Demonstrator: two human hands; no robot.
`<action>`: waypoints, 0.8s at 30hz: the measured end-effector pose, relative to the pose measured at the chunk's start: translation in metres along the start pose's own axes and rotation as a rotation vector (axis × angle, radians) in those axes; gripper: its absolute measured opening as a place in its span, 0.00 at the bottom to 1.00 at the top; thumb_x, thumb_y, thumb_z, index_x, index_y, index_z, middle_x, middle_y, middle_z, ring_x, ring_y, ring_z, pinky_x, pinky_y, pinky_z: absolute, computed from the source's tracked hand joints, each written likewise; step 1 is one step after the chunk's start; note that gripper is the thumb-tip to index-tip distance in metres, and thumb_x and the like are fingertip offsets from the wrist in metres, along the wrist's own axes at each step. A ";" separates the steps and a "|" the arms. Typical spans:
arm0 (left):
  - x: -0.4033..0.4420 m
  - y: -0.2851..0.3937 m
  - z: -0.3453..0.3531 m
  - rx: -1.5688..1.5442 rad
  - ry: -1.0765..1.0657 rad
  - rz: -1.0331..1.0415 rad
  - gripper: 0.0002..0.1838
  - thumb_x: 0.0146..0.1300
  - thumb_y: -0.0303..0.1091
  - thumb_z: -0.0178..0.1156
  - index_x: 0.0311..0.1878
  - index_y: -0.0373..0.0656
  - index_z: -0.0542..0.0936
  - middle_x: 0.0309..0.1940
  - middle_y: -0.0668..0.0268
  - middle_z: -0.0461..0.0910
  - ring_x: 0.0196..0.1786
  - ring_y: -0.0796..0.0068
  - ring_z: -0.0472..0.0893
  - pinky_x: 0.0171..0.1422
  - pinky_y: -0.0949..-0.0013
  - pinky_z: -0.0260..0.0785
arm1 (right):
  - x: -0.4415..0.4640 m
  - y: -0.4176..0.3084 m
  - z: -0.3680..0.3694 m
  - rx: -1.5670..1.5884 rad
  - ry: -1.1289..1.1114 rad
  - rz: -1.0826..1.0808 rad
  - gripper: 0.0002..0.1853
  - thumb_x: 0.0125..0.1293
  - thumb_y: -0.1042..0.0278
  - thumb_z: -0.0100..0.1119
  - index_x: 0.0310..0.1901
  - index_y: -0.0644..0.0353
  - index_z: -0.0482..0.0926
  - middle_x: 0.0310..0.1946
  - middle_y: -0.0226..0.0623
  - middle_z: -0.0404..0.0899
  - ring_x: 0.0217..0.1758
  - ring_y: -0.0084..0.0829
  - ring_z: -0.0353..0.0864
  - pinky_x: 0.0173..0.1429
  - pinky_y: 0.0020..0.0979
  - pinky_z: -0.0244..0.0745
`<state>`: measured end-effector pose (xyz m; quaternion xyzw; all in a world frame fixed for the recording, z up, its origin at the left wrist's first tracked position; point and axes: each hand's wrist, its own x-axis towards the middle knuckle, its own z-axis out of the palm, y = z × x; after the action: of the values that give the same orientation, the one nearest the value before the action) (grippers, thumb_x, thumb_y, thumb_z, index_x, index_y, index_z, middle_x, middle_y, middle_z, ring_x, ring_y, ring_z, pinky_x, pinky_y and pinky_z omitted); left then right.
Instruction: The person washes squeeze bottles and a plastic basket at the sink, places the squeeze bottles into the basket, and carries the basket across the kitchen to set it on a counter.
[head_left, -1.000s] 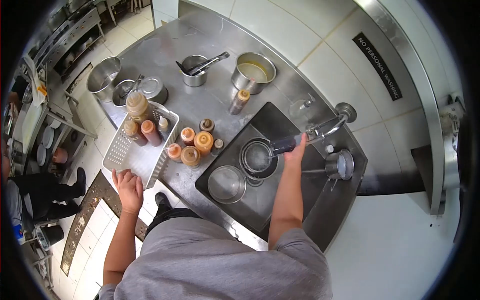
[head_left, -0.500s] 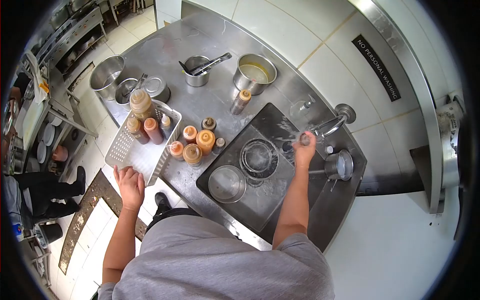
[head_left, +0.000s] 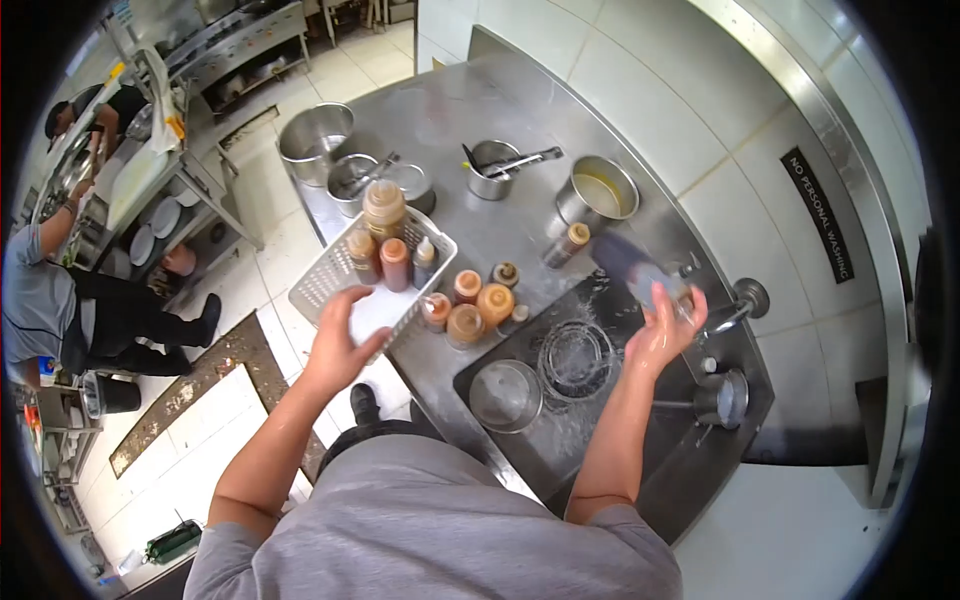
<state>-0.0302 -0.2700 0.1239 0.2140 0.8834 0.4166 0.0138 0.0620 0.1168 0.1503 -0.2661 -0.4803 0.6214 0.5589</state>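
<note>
A dark, motion-blurred bottle (head_left: pixel 622 262) is held in my right hand (head_left: pixel 662 325), raised over the sink beside the faucet (head_left: pixel 735 312). My left hand (head_left: pixel 338 345) is at the near end of a white perforated basket (head_left: pixel 318 290), thumb and fingers apart; whether it touches the rim I cannot tell. Several sauce bottles (head_left: pixel 395 262) stand upright at the basket's far end. Between basket and sink is a cluster of squeeze bottles (head_left: pixel 494 305) with orange, brown and dark contents. A single brown-capped bottle (head_left: pixel 568 246) stands behind the sink.
Inside the wet black sink (head_left: pixel 560 440) are a round metal pan (head_left: pixel 505 397) and a round clear lid or dish (head_left: pixel 576 360). A small saucepan (head_left: pixel 722 398) sits at its right. Steel pots (head_left: pixel 597 190) line the counter's back. At far left, a co-worker (head_left: pixel 40 300) bends over another counter.
My right hand has lifted from the faucet stream with the bottle, now above the sink's back edge. My left hand has turned, thumb spread, beside the basket. The view has shifted left.
</note>
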 end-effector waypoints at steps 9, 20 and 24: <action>0.075 0.060 -0.012 0.149 0.090 0.296 0.42 0.41 0.27 0.73 0.64 0.46 0.67 0.55 0.55 0.73 0.59 0.54 0.73 0.63 0.59 0.66 | -0.080 -0.007 0.130 -0.101 -1.257 -0.077 0.44 0.46 0.69 0.77 0.65 0.57 0.63 0.67 0.41 0.61 0.72 0.35 0.58 0.74 0.40 0.52; 0.068 -0.076 -0.001 0.044 0.059 -0.181 0.27 0.42 0.22 0.72 0.49 0.42 0.74 0.54 0.58 0.73 0.57 0.55 0.75 0.62 0.63 0.68 | 0.038 0.208 0.008 -0.607 -0.387 0.067 0.37 0.40 0.70 0.78 0.54 0.65 0.69 0.47 0.41 0.77 0.52 0.38 0.76 0.61 0.35 0.68; 0.065 -0.066 0.002 0.079 0.223 0.013 0.31 0.47 0.23 0.70 0.58 0.45 0.72 0.65 0.56 0.64 0.67 0.50 0.65 0.69 0.58 0.62 | 0.048 0.195 -0.059 -0.009 0.085 0.229 0.32 0.43 0.75 0.70 0.53 0.67 0.69 0.48 0.42 0.74 0.50 0.38 0.76 0.56 0.40 0.72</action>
<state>-0.1126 -0.2802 0.0832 0.1726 0.8938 0.4026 -0.0958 0.0162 0.1970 -0.0380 -0.3477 -0.4255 0.6670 0.5031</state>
